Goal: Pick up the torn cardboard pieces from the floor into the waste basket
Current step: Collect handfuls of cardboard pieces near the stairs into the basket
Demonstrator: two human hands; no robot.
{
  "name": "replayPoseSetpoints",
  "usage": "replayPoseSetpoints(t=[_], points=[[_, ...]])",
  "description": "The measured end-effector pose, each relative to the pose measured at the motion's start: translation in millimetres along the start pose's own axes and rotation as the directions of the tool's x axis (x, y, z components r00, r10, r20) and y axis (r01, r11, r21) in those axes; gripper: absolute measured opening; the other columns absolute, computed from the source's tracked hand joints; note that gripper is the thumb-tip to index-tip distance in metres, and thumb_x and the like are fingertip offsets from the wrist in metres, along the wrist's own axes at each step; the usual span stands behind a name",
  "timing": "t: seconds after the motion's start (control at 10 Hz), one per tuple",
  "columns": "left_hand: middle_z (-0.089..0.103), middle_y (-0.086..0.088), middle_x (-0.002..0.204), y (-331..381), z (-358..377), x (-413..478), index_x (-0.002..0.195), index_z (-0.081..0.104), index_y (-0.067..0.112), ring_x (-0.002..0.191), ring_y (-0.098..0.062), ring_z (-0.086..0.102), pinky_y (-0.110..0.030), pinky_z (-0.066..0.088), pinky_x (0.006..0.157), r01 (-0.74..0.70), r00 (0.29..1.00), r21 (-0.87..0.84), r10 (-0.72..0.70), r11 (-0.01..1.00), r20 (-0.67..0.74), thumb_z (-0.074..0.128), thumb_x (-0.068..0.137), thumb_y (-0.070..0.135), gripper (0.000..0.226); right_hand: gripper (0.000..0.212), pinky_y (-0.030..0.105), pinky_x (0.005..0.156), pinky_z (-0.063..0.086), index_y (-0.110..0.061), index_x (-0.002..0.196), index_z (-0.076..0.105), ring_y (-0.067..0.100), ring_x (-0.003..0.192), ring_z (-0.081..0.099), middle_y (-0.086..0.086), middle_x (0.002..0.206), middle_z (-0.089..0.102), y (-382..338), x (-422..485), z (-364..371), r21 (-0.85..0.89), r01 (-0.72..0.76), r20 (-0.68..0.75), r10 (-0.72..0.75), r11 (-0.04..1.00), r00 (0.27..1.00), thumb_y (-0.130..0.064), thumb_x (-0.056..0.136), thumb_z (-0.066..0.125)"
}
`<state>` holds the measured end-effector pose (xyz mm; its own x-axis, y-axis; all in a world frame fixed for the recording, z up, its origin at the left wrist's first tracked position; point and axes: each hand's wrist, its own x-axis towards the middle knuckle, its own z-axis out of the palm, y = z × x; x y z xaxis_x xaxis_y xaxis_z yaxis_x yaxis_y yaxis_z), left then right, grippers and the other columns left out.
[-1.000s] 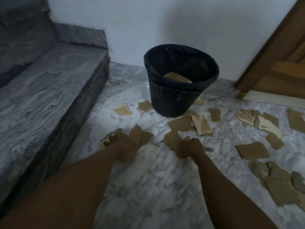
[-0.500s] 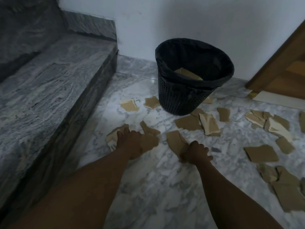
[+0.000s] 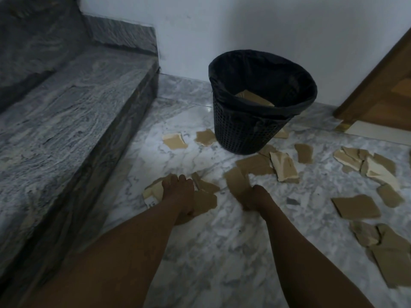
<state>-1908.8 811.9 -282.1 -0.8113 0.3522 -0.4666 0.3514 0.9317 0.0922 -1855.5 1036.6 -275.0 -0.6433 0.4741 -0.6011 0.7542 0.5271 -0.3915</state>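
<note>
One waste basket [image 3: 244, 134], one left hand [image 3: 178, 194], one right hand [image 3: 255, 197], about twenty torn cardboard pieces [image 3: 355, 206].

Dim indoor light, soft focus, bent wide-angle edges, pale sheen on floor [image 3: 200, 121]
</note>
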Motion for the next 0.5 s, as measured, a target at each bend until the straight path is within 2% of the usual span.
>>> replayPoseSetpoints(t=[0.1, 0.2, 0.3, 0.4, 0.5], points=[[0.046, -0.011, 0.131, 1.3, 1.3, -0.2, 0.137, 0.037, 0.014, 0.126, -0.035, 0.039, -0.055, 0.027, 0.105, -0.057, 0.998, -0.058, 0.055, 0.997, -0.034, 0.068, 0.079, 0.040, 0.071, 0.045, 0.045, 0.097, 0.050, -0.005, 0.121, 0.059, 0.035, 0.112, 0.060, 0.016, 0.120, 0.063, -4.4, -2.3, -6.6, 0.270, 0.014, -0.131, 0.023, 0.963, 0.991, -0.033, 0.086, 0.053], [0.059, -0.002, 0.127, 6.0, 5.7, 2.2, 0.141, 0.036, 0.015, 0.121, -0.028, 0.052, -0.054, 0.027, 0.109, -0.100, 0.994, -0.146, 0.094, 0.984, -0.048, 0.062, 0.084, 0.044, 0.069, 0.039, 0.049, 0.097, 0.045, -0.013, 0.096, 0.062, 0.032, 0.100, 0.060, 0.016, 0.106, 0.064, -4.6, 12.3, -5.9, 0.392, 0.074, -0.240, 0.024, 0.917, 0.970, -0.046, 0.087, 0.043], [0.061, 0.002, 0.122, 5.6, -1.4, 0.3, 0.130, 0.052, 0.021, 0.117, -0.024, 0.056, -0.048, 0.036, 0.106, -0.094, 0.996, -0.110, 0.094, 0.989, -0.011, 0.070, 0.080, 0.040, 0.057, 0.047, 0.042, 0.077, 0.044, -0.012, 0.066, 0.053, 0.029, 0.081, 0.058, 0.010, 0.076, 0.060, -7.1, 7.2, -1.7, 0.468, 0.177, -0.280, -0.044, 0.866, 0.959, -0.057, 0.075, 0.047], [0.060, 0.000, 0.127, -8.8, -18.1, -1.0, 0.126, 0.059, 0.031, 0.118, -0.026, 0.056, -0.037, 0.040, 0.099, -0.114, 0.992, -0.153, 0.121, 0.982, 0.039, 0.062, 0.087, 0.047, 0.043, 0.040, 0.034, 0.067, 0.043, -0.005, 0.078, 0.061, 0.030, 0.081, 0.060, 0.009, 0.076, 0.059, -18.8, 0.7, 3.6, 0.421, 0.280, -0.222, -0.201, 0.863, 0.954, -0.041, 0.093, 0.057], [0.043, -0.007, 0.133, -32.3, -25.5, -1.4, 0.131, 0.051, 0.026, 0.124, -0.032, 0.040, -0.047, 0.033, 0.104, 0.135, 0.990, -0.194, -0.127, 0.972, 0.057, 0.056, 0.089, 0.049, 0.048, 0.044, 0.042, 0.080, 0.050, 0.004, 0.103, 0.065, 0.036, 0.097, 0.063, 0.021, 0.100, 0.064, -36.7, 6.2, 18.4, 0.301, 0.325, -0.171, -0.285, 0.897, 0.943, -0.038, 0.093, 0.060]])
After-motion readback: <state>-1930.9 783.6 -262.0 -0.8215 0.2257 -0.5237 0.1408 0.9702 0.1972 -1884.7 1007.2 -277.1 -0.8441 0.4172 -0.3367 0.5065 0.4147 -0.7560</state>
